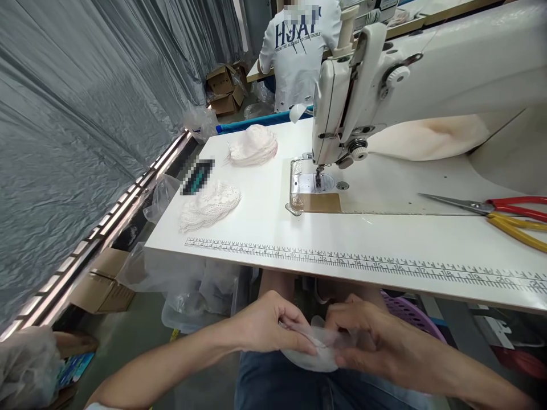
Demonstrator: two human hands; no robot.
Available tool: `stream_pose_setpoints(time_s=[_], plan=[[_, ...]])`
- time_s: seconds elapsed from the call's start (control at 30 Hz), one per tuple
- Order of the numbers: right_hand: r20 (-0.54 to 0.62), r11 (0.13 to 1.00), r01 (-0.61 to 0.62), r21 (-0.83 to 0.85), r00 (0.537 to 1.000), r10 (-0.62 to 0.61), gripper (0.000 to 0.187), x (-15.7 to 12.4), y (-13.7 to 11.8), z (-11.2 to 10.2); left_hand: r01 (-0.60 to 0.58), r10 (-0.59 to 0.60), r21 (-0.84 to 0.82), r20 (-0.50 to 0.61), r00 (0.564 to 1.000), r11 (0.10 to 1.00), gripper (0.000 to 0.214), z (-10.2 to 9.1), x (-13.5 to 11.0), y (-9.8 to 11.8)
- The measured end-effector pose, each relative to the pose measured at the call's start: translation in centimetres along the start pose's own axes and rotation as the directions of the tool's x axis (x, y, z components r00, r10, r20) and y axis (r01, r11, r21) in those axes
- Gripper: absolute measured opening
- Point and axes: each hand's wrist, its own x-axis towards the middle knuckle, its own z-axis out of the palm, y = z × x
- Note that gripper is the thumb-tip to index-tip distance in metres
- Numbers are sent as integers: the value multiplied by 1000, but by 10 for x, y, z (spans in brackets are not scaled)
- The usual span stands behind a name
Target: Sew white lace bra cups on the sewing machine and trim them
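Over my lap, below the table's front edge, my left hand (282,327) pinches a thin, whitish, see-through piece of fabric (316,356). On its other side my right hand (359,336) is closed on the same piece, thumb and fingers pressed together. Behind them, on the white table (256,228), lie a stack of lace pieces (211,205) and a stack of pale pink pieces (254,145). A sewing machine (337,114) stands at the right with its needle over the metal plate; nothing lies under its presser foot.
Red and yellow handled scissors (491,208) lie at the right. A ruler strip (342,259) runs along the table's front edge. Pale fabric (431,136) sits under the machine arm. Below are a plastic bin (188,313), a cardboard box (105,282) and a purple basket (410,313). A person (299,51) sits ahead.
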Motion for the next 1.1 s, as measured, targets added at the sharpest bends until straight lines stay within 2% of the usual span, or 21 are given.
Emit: stream_pose_setpoints(time_s=[0.1, 0.2, 0.33, 0.47, 0.57, 0.6, 0.73, 0.93, 1.1], plan=[[-32, 996, -73, -43, 997, 72, 23, 1, 4, 5, 20, -21, -16, -38, 999, 1000, 26, -1, -1, -1], [-70, 989, -132, -69, 989, 128, 19, 4, 5, 10, 55, -58, -33, -86, 995, 998, 28, -2, -3, 0], [-72, 994, -94, -49, 993, 90, 5, 3, 2, 10, 83, -93, -100, -100, 991, 991, 34, -5, -6, -1], [-41, 993, -111, -37, 993, 109, 15, 2, -2, 8, 99, -115, -153, -99, 988, 983, 38, -6, -8, -5], [-59, 993, -107, -39, 993, 105, 8, 3, -3, 9, 112, -132, -192, -96, 987, 975, 37, -6, -9, -6], [-54, 995, -91, -29, 995, 90, 5, 4, -2, 8, 119, -139, -197, -92, 986, 973, 36, -6, -10, -5], [31, 996, -22, 92, 999, 19, 17, 7, 0, 4, 146, -157, -196, -42, 987, 970, 35, -5, -13, -4], [107, 968, 9, 249, 994, -37, 28, 6, 5, -1, 138, -142, -187, -7, 990, 973, 27, -7, -14, -6], [59, 996, -42, 73, 998, 37, 22, 2, 7, 8, 148, -164, -213, -60, 985, 966, 32, -3, -11, -5]])
